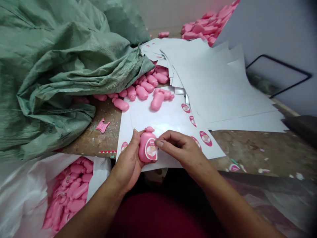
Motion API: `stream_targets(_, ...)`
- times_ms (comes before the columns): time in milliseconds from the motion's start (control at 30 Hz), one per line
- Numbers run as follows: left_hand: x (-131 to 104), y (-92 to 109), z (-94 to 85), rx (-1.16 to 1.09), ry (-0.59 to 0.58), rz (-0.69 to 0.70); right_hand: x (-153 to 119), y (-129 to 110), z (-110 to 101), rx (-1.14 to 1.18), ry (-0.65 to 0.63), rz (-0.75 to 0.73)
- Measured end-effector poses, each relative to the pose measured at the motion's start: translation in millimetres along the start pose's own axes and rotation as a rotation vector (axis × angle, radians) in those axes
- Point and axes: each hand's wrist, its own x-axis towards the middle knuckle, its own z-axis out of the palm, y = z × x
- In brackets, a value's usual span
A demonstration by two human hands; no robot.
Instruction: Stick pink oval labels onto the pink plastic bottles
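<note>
— Bottle (143,150), small and pink: where does it lie in this view?

— In the left hand (128,165), above the near part of a white sticker sheet (158,120), with its knobbed neck pointing away from the person.

— How does each hand grip?

— The left is closed about the bottle, thumb along one side, fingers curled beneath. The right hand (189,152) has thumb and forefinger pressed together at the right edge of an oval label (151,150) on the bottle's front; whether they pinch that edge, one cannot tell.

— And the surroundings?

— Oval stickers (205,138) line the sheet's right side. Loose pink bottles (142,93) lie at the mouth of a green woven sack (61,62); white sheets (223,86) fan out at right; a white bag (29,191), lower left, contains more bottles.
</note>
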Motion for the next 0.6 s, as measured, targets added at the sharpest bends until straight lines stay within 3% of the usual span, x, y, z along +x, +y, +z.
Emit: stream_targets(600, -1.0, -3.8, -5.7, 0.116, -0.038, 0.04, 2.7, 4.8, 1.9, -0.046, 0.005, -0.023)
